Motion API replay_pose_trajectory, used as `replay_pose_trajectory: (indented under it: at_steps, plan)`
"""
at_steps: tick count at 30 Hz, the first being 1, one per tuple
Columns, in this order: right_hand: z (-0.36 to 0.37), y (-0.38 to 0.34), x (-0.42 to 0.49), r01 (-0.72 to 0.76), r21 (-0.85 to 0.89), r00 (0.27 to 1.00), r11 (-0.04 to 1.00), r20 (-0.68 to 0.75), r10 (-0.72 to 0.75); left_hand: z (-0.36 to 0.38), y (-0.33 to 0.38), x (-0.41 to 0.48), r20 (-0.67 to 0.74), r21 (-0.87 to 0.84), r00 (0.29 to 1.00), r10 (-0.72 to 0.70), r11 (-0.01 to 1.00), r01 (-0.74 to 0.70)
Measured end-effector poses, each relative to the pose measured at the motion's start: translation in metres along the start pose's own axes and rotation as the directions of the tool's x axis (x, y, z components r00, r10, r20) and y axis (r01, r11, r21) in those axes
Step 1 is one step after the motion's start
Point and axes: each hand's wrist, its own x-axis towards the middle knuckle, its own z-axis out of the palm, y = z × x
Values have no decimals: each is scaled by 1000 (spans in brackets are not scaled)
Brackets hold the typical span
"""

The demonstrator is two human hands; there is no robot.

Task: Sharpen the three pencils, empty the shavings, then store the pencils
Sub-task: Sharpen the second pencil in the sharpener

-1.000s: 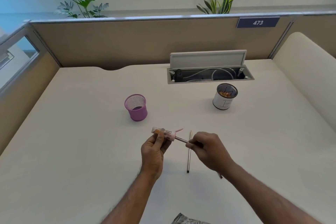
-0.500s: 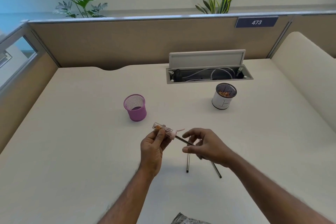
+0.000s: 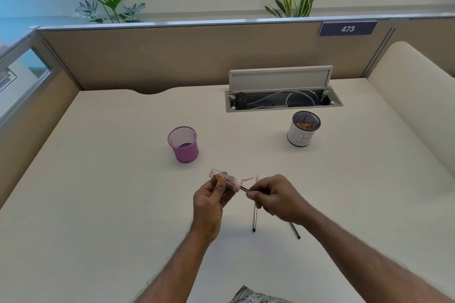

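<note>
My left hand [image 3: 211, 200] grips a clear tube-shaped sharpener [image 3: 224, 179] with a pink end and orange shavings inside, held above the desk. My right hand [image 3: 277, 198] pinches a dark pencil [image 3: 294, 230] whose tip sits in the sharpener's pink end; its rear sticks out below my wrist. A second pencil [image 3: 255, 216] lies on the desk between my hands. A purple mesh cup [image 3: 183, 144] stands to the far left. At the far right is a white mesh-lined cup [image 3: 303, 129] with shavings in it. A third pencil is not visible.
An open cable hatch [image 3: 283, 101] with cords is set in the desk [image 3: 98, 204] at the back. Beige partition walls close off the back and left; a cream curved panel [image 3: 416, 96] rises on the right. A patterned item [image 3: 256, 297] pokes in at the bottom edge.
My right hand opened its fingers half a second ago and has now closed on the pencil again, nearer the sharpener. The sharpener has stayed tilted in my left hand.
</note>
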Motion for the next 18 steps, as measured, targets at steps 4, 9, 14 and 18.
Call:
replay_pose_trajectory:
  at_steps: [4,9,14,18]
  plan:
    - [-6,-2,-1,-333,435,935,837,266,234,-1,2,1,59,-27,997,-42,999,44]
    - [-6,-6,2,-498,549,857,671,429,285,-1,8,5,67,-9,998,-18,1000,19]
    - [0,-7,-1,-252,382,966,889,158,205,-4,10,5,44,20,999,6,1000,-7]
    - [9,-7,-5,58,-207,975,977,-197,-100,-5,10,5,9,23,1000,10,1000,-10]
